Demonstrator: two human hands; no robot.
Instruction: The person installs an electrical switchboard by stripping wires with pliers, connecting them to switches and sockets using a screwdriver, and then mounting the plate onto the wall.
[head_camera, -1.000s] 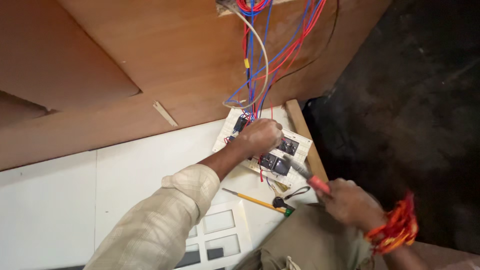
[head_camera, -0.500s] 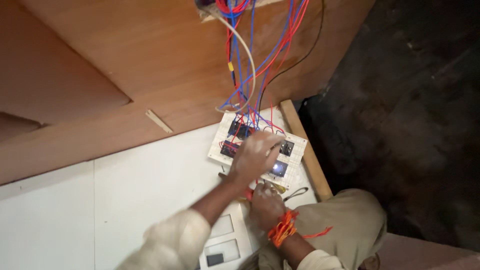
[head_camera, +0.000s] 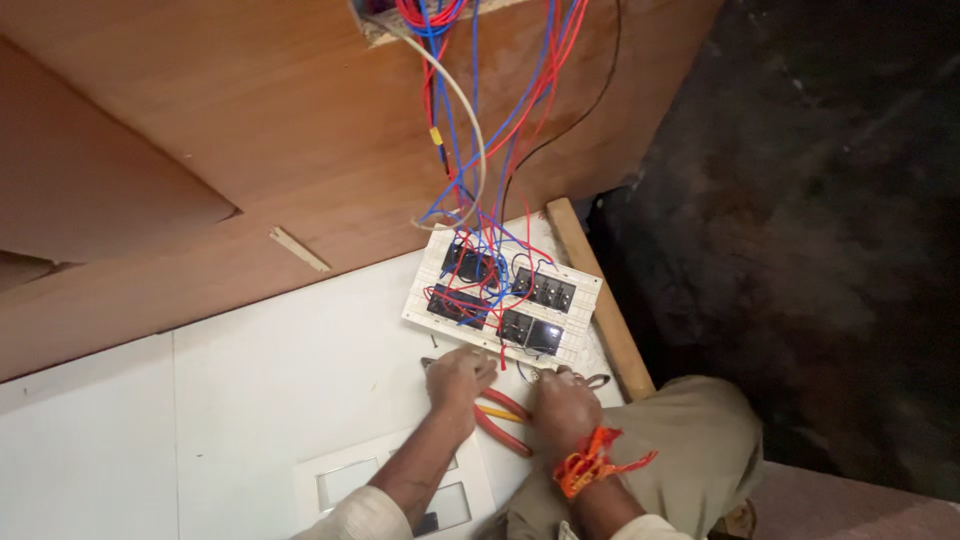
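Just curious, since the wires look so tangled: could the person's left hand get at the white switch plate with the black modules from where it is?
Probably yes. The left hand rests on the white surface just below the white switch plate with black modules, with nothing between them. The red and blue wires come down from above, on the far side.

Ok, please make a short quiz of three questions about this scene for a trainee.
1. True or false: the switch plate lies on the white surface with its wired back facing up.
2. Which thing lies between the left hand and the right hand?
A. red-handled pliers
B. a hammer
C. a roll of tape
3. Fill in: the wires that run up from the switch plate are mostly red and ____.

Key: 1 true; 2 A; 3 blue.
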